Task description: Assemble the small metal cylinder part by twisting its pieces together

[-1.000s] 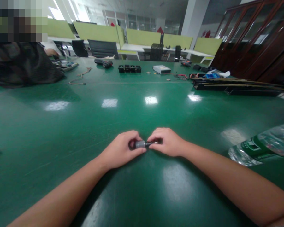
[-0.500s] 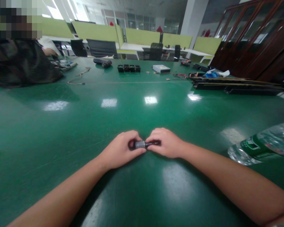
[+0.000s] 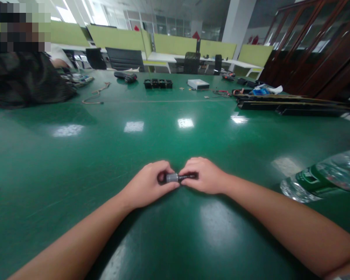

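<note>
A small grey cylinder with a dark, thin stem (image 3: 172, 177) lies level between my two hands, low over the green table (image 3: 175, 144). My left hand (image 3: 151, 182) is closed round the grey cylinder, thumb and fingers on either side of it. The dark stem runs to the right into the pinch of my right hand (image 3: 204, 175). Both sets of fingertips almost meet at the middle of the piece. Its exact kind is too small and blurred to make out.
A clear plastic bottle with a green label (image 3: 321, 179) lies at the right. Toward the far side are black blocks in a row (image 3: 158, 83), a white box (image 3: 198, 84), a cable (image 3: 96, 95) and dark strips (image 3: 280, 105). At far left sits a person in dark patterned clothing (image 3: 26, 79).
</note>
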`<act>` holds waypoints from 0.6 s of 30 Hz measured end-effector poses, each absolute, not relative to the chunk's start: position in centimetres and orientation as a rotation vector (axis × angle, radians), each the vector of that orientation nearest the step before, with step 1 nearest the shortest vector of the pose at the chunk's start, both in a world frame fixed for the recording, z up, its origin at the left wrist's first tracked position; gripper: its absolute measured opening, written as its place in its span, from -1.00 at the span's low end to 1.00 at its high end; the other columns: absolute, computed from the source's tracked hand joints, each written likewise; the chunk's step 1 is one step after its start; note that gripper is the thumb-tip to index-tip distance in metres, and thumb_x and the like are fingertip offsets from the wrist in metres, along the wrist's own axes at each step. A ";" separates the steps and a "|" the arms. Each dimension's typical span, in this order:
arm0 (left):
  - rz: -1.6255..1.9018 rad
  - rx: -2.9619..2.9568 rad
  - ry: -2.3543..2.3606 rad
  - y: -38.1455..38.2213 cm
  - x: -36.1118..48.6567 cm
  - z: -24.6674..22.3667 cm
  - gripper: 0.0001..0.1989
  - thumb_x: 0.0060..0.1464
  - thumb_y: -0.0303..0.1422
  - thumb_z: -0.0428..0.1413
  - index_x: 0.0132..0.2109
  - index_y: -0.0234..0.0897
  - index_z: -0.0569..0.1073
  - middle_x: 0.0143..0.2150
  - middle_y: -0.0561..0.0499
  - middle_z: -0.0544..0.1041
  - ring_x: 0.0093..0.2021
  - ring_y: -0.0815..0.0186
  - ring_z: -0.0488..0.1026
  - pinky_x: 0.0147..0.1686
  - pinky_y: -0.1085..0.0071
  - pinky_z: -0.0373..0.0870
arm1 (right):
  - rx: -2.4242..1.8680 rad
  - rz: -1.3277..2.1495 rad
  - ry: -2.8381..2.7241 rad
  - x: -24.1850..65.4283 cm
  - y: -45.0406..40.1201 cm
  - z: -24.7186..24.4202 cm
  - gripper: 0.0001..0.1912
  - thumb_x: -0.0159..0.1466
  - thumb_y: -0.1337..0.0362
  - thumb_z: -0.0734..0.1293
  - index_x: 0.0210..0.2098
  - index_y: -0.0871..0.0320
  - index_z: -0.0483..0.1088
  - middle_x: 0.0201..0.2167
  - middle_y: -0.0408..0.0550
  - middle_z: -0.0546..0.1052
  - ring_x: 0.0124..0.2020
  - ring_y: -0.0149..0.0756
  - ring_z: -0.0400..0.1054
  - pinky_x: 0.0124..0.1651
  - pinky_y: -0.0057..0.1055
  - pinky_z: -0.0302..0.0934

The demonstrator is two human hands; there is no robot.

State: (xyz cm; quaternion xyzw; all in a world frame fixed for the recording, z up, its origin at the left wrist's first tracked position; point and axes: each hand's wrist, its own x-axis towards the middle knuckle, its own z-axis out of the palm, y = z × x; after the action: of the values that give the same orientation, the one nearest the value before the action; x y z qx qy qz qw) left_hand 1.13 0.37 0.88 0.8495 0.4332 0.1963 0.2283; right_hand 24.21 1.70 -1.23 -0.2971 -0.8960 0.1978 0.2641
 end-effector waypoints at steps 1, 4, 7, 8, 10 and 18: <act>0.537 2.338 1.192 0.4 1.1 0.9 -0.77 0.08 -0.17 0.21 -0.28 -0.25 0.47 -0.43 0.09 0.43 -0.42 0.32 0.37 -0.40 0.44 0.22 | -0.801 0.530 -2.425 24.2 1.7 -1.2 -0.84 0.24 0.28 0.41 -0.18 0.15 0.55 -0.30 -0.06 0.59 -0.25 -0.29 0.41 -0.12 -0.37 0.22; 0.532 2.333 1.196 0.4 1.2 0.9 -0.76 0.07 -0.16 0.21 -0.29 -0.25 0.47 -0.43 0.09 0.43 -0.42 0.32 0.37 -0.41 0.44 0.21 | -0.787 0.522 -2.430 24.2 1.7 -1.1 -0.84 0.24 0.29 0.41 -0.19 0.18 0.55 -0.33 -0.06 0.59 -0.27 -0.30 0.40 -0.14 -0.37 0.22; 0.534 2.331 1.206 0.4 1.2 0.9 -0.76 0.07 -0.15 0.22 -0.28 -0.25 0.47 -0.44 0.09 0.42 -0.42 0.32 0.36 -0.41 0.44 0.21 | -0.781 0.521 -2.429 24.2 1.7 -1.1 -0.85 0.24 0.29 0.41 -0.20 0.18 0.56 -0.33 -0.06 0.59 -0.28 -0.31 0.39 -0.15 -0.38 0.21; 0.535 2.334 1.206 0.4 1.2 0.9 -0.75 0.07 -0.15 0.22 -0.28 -0.25 0.47 -0.44 0.09 0.42 -0.42 0.32 0.36 -0.41 0.44 0.21 | -0.781 0.520 -2.428 24.2 1.7 -1.1 -0.86 0.24 0.29 0.40 -0.20 0.18 0.56 -0.33 -0.06 0.59 -0.27 -0.31 0.39 -0.15 -0.38 0.21; 0.535 2.339 1.202 0.4 1.2 0.9 -0.76 0.07 -0.16 0.22 -0.28 -0.25 0.47 -0.44 0.09 0.42 -0.42 0.32 0.36 -0.40 0.44 0.22 | -0.783 0.521 -2.429 24.2 1.7 -1.1 -0.86 0.24 0.30 0.41 -0.20 0.17 0.55 -0.32 -0.06 0.59 -0.27 -0.31 0.40 -0.15 -0.38 0.21; 0.541 2.350 1.200 0.3 1.2 0.9 -0.75 0.07 -0.15 0.21 -0.28 -0.25 0.46 -0.44 0.09 0.42 -0.42 0.32 0.37 -0.40 0.44 0.22 | -0.785 0.537 -2.415 24.3 1.8 -1.2 -0.86 0.24 0.29 0.40 -0.21 0.16 0.56 -0.34 -0.07 0.59 -0.28 -0.31 0.40 -0.15 -0.38 0.22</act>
State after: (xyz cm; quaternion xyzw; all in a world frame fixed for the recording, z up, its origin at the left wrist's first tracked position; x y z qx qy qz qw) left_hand 1.17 0.35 0.94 0.8506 0.4343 0.1960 0.2222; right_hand 24.26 1.76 -1.17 -0.2911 -0.8960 0.1993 0.2697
